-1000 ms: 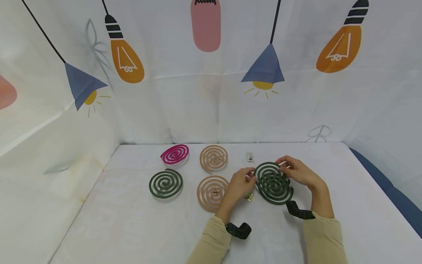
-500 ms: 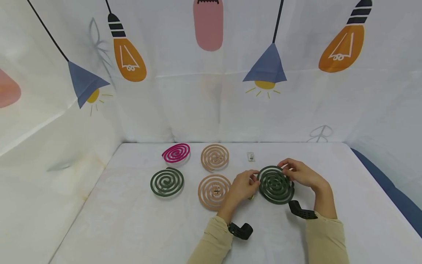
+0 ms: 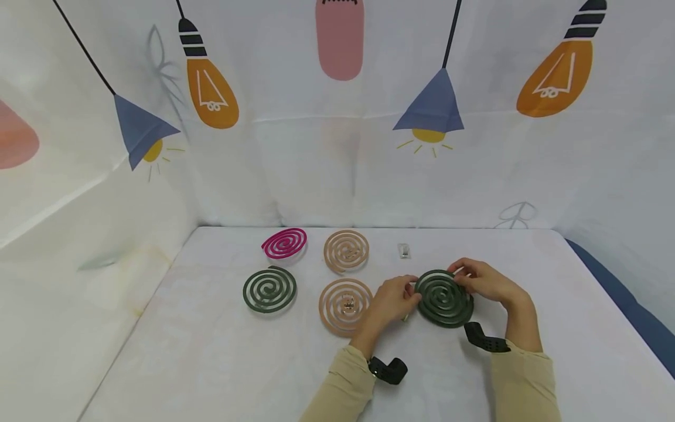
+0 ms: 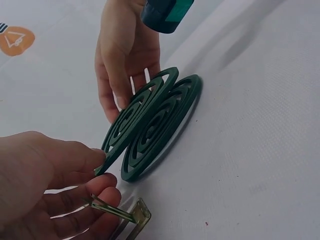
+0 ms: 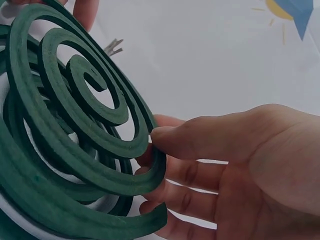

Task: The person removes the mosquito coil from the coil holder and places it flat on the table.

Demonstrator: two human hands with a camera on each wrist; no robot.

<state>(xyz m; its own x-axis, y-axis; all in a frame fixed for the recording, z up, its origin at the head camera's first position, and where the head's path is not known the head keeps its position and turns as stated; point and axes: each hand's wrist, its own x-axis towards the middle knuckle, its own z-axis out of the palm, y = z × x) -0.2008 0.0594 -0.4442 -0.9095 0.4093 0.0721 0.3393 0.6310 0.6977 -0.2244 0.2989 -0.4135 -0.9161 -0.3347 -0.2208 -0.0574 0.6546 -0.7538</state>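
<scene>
A person's two hands share one thing, the upper green mosquito coil (image 3: 444, 298), above the right part of the white counter (image 3: 211, 363). The left hand (image 3: 392, 300) has its grip clamped on the coil's left edge, thumb and fingers pinching the rim. The right hand (image 3: 485, 282) has its grip clamped on the far right edge, the thumb on the upper face and the fingers spread beneath. In the left wrist view the upper coil is tilted, and the lower green mosquito coil (image 4: 161, 145) sits just below it, with a narrow gap between them along part of the edge.

On the counter, near the left fingertips, is a brassy metal coil stand (image 4: 141, 211); whether the fingers touch it is not clear. A silvery metal stand (image 3: 404, 251) lies farther back.

Left of the hands, the near tan coil (image 3: 323, 305) has a small metal piece at its centre and is partly covered by the left forearm. The far tan coil (image 3: 346, 237) lies behind it, with the magenta coil (image 3: 285, 243) to its left. The separate green coil (image 3: 269, 290) lies in front of the magenta one.
</scene>
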